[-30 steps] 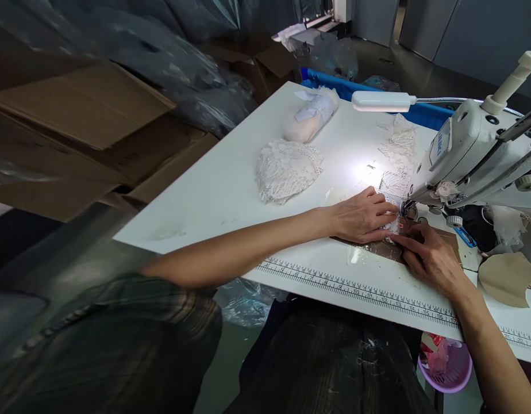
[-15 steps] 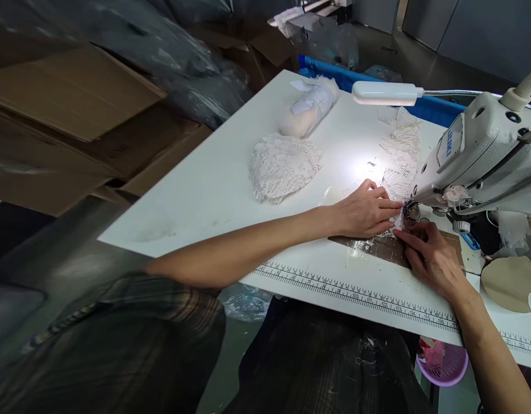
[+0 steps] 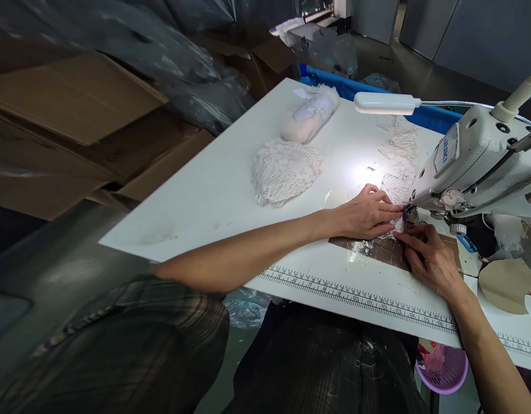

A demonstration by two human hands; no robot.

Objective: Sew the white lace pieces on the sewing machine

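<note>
My left hand [image 3: 365,214] lies palm down on a piece of white lace [image 3: 387,231], fingers stretched toward the presser foot [image 3: 407,211] of a white sewing machine [image 3: 476,155]. At the near edge of that lace is my right hand [image 3: 430,253], its fingers bent and the forefinger tip at the cloth; the thumb's hold is partly hidden. Beyond the left hand, more fringed lace [image 3: 399,152] trails back along the table. A bunched lace piece [image 3: 287,171] and a wrapped pale bundle [image 3: 311,115] rest farther left.
A lamp [image 3: 386,103] lights the white table [image 3: 214,201]. Along its front edge runs a printed ruler [image 3: 356,296]. Cardboard boxes [image 3: 76,98] stand left, a purple basket [image 3: 449,371] sits below, and a tan cut piece [image 3: 507,284] lies right of my right hand.
The whole view has shifted slightly. Both hands keep nearly the same place on the lace by the presser foot, with no clear change of hold.
</note>
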